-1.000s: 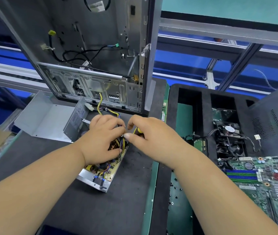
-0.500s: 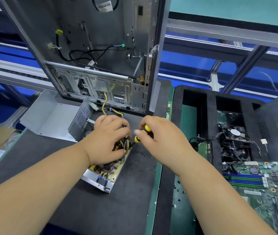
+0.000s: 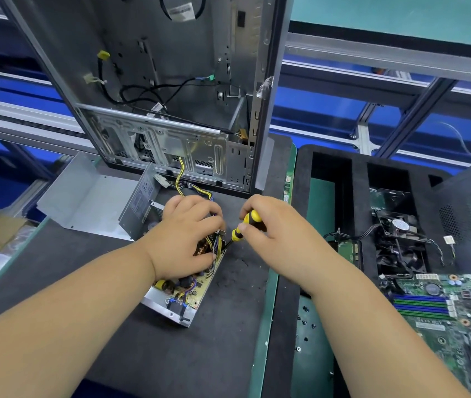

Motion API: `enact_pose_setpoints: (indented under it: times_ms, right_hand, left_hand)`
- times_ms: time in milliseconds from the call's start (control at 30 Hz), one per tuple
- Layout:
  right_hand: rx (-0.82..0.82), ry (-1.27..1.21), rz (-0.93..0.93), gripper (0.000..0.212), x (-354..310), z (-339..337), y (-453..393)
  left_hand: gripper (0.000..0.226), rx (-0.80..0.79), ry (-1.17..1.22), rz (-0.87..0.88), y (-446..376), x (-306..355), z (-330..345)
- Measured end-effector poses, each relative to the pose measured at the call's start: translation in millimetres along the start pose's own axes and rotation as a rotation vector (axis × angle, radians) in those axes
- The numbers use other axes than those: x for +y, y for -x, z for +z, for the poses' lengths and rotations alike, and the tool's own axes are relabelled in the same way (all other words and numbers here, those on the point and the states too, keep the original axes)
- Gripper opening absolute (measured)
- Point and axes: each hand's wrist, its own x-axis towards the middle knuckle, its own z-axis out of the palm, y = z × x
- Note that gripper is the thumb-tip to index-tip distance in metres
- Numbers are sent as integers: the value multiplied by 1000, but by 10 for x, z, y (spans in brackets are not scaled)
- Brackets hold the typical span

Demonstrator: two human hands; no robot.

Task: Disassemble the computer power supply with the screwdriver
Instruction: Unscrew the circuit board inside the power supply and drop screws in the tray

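- Head view: opened power supply (image 3: 181, 297) on the dark worktop (image 3: 131, 354), near its middle, just in front of an upright computer case (image 3: 154, 90).
- Long axis of the power supply running from near right to far left; circuit board exposed and facing up, metal end plate at the near end.
- Yellow and black cable bundle (image 3: 184, 182) leading from the far end up toward the case.
- Bent grey cover panel (image 3: 85, 196) lying just beside the unit, on its far left.
- Left hand (image 3: 188, 242) palm down over the board, fingers curled and gripping the unit's far part among the wires; forearm coming in from the lower left.
- Screwdriver (image 3: 244, 226) tilted, yellow-and-black handle up and to the right, shaft slanting down-left to the right edge of the board; tip hidden.
- Right hand (image 3: 274, 228) pinching the handle between thumb and curled fingers; forearm coming in from the lower right.
- Black foam tray (image 3: 360, 179) to the right, holding a fan (image 3: 401, 242); motherboard (image 3: 455, 311) at the near right.
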Motion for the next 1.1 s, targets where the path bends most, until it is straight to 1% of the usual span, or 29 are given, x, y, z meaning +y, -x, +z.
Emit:
enact_pose_setpoints:
  times_ms: [67,100,133,167,267,300,400,500,567,600,633,667,800,833,933,1033,1100]
  right_hand:
    - [26,82,10,34,-17,33,10]
    - [48,120,15,42,-23,41,6]
    - [61,135,25,43,-25,44,1]
    - [71,123,36,38,-24,47,-1]
    - [76,25,20,11,-28,71,-9]
    - [74,-6,13,6,-28,74,-7]
    - [67,-73,36,14,-29,75,13]
    - [84,15,26,10,-26,79,25]
    - [87,107,42,34,-33,80,30]
    - [90,133,58,43,-34,83,25]
    - [98,137,73,46,-33,87,19]
    - [102,121,86,42,-31,89,15]
    - [131,13,35,9,-24,112,8]
    - [137,-7,27,6,-27,119,11]
    - [119,-52,61,15,-28,126,15]
    - [130,23,69,14,-29,128,31]
    - [134,95,87,30,-36,123,42]
  left_hand:
    - [41,-1,-3,1,1,-3,4]
    - [41,1,-3,1,2,-2,3]
    - [42,3,-4,1,2,1,0]
    - [42,4,-5,2,2,4,-4]
    - [40,6,1,3,3,13,-14]
    - [40,6,6,3,4,16,-16]
    - [40,5,15,1,2,22,-27]
    - [40,-1,13,0,-2,22,-32]
    - [41,-8,3,0,-3,18,-26]
    - [42,-11,1,-1,-2,16,-24]
    - [42,-13,1,-4,-1,15,-25]
    - [41,-16,2,-6,-1,16,-28]
    - [39,-15,8,-7,3,25,-39]
    - [39,-18,9,-8,3,28,-42]
    - [40,-25,10,-11,2,29,-48]
    - [40,-28,9,-12,1,26,-43]
    - [41,-27,1,-11,1,24,-37]
